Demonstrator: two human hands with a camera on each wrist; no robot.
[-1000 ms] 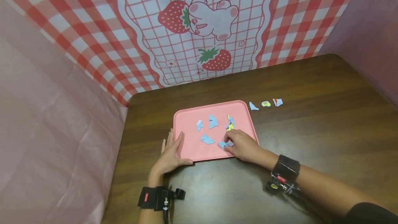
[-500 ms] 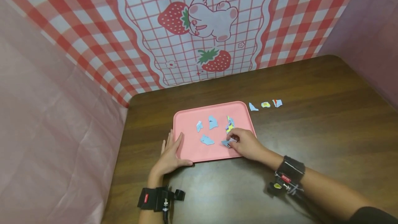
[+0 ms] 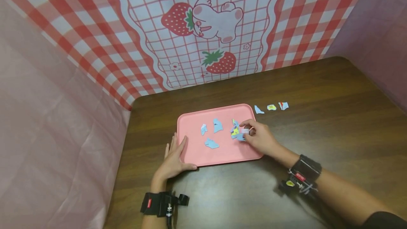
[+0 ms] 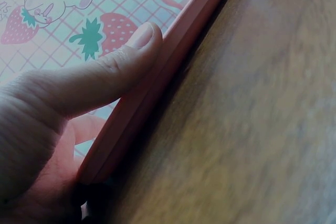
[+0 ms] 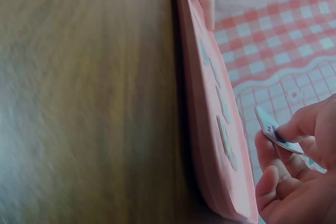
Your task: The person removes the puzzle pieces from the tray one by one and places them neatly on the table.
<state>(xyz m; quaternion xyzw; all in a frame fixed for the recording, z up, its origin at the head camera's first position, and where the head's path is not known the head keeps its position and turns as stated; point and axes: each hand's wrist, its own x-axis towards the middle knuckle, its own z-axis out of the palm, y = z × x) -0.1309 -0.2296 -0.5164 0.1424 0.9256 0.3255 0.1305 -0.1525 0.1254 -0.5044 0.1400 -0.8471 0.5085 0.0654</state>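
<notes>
My right hand [image 3: 262,139] pinches a light blue puzzle piece [image 5: 270,127] between thumb and fingers, tilted above the right part of the pink tray [image 3: 194,156]. In the head view the held piece overlaps a yellow, purple and blue piece [image 3: 234,130] on the tray. Several flat light blue pieces lie further left: a small one [image 3: 204,129], one with a dark mark [image 3: 217,125] and a wider one [image 3: 212,143]. My left hand [image 3: 171,162] rests at the tray's front left corner, fingers straight along the left side, thumb [image 4: 113,69] across the front rim.
Three pieces lie in a row on the brown wooden table [image 3: 318,116] beyond the tray's right corner: a pale blue one [image 3: 259,109], a yellow one [image 3: 271,107] and a red-marked one [image 3: 283,105]. A strawberry-printed cloth [image 3: 222,24] hangs behind the table.
My right hand has lifted the light blue piece from the tray's front right part and carried it back and to the right, beside the multicoloured piece. The left hand stays put.
</notes>
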